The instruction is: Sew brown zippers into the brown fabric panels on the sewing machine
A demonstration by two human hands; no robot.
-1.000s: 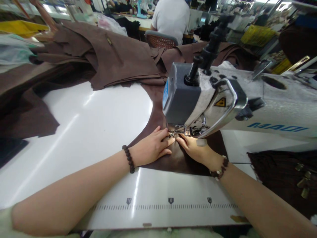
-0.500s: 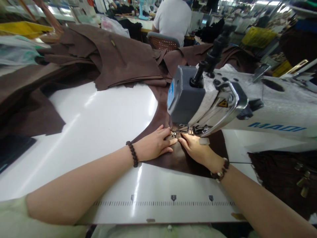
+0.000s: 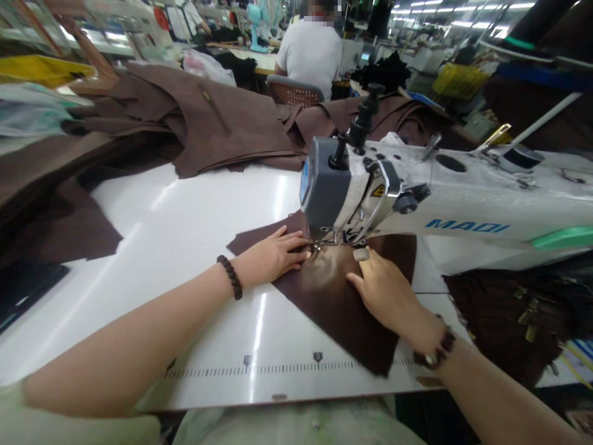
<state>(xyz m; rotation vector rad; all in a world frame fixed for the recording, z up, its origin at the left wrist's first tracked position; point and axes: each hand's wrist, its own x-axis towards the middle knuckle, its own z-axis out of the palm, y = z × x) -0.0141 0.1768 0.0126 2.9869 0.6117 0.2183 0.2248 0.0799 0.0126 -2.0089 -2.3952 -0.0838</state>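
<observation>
A dark brown piece of fabric [image 3: 333,303] lies flat on the white table [image 3: 185,222] under the head of a white sewing machine [image 3: 417,198]. My left hand [image 3: 271,256] rests flat on the piece's left side, fingers stretched out toward the presser foot [image 3: 319,246]. To the right, my right hand [image 3: 382,290] lies on the fabric with its fingers pressed down, a taped fingertip close below the machine head. Both wrists wear bead bracelets.
A pile of brown garment pieces [image 3: 208,117] covers the table's far side and left edge. More dark fabric with metal buckles [image 3: 519,315] sits at the right. A ruler scale [image 3: 287,368] runs along the front edge. A person in a white shirt [image 3: 310,52] sits behind.
The brown piece has turned and slid toward me, its corner now reaching the ruler scale. My right hand drew back from the needle; the left stayed by the presser foot.
</observation>
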